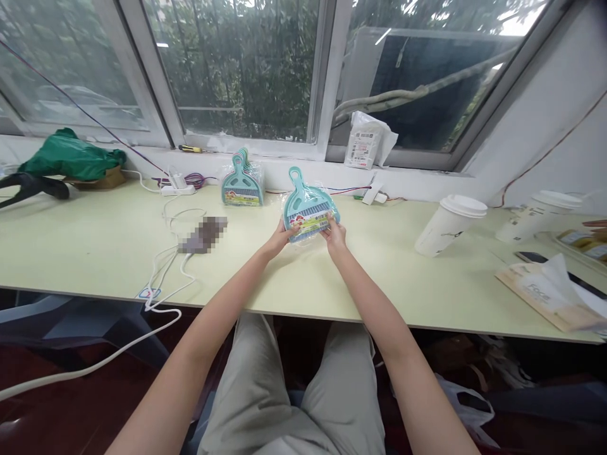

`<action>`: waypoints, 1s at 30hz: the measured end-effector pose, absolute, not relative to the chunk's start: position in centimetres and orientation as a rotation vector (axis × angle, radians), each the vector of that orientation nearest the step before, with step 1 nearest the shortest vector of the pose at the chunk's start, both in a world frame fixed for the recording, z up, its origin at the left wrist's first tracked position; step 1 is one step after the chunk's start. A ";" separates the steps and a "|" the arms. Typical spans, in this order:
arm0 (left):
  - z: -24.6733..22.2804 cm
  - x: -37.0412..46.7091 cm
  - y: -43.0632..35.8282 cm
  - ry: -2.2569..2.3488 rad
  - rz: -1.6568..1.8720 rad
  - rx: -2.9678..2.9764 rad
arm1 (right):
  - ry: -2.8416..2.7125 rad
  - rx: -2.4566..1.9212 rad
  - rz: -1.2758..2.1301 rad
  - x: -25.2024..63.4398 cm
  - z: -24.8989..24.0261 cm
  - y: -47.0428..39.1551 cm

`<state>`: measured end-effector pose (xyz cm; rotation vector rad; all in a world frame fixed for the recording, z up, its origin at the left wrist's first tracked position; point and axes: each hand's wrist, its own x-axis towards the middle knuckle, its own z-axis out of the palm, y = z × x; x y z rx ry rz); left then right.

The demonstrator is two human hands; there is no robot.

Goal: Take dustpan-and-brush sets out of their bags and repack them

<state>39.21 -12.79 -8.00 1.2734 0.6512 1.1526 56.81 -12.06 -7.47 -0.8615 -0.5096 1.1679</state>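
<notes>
Between my two hands is a teal mini dustpan and brush set (310, 205) in clear plastic wrap, its handle pointing up and a printed label across its lower part. My left hand (281, 239) grips its lower left edge. On its lower right edge, my right hand (336, 234) is closed with the thumb on the front. The set is held upright above the table. Back and to the left, a stack of similar wrapped dustpan sets (241, 183) stands against the wall below the window.
White cables (164, 278) and a blurred-out item (203, 237) lie on the left of the table (379, 284). A power strip (177, 188) and a green bag (71, 155) are behind. To the right stand paper cups (450, 224), a tissue pack (552, 291) and a phone (531, 257); another person's hand (596, 227) shows.
</notes>
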 end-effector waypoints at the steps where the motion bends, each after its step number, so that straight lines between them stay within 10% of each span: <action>1: -8.0 39.3 -12.8 0.654 1.160 1.273 | -0.513 -0.875 1.170 56.9 -7.5 -12.0; 30: -7.5 39.1 -12.5 0.833 1.275 1.168 | -0.882 -0.826 1.266 57.0 -7.4 -12.0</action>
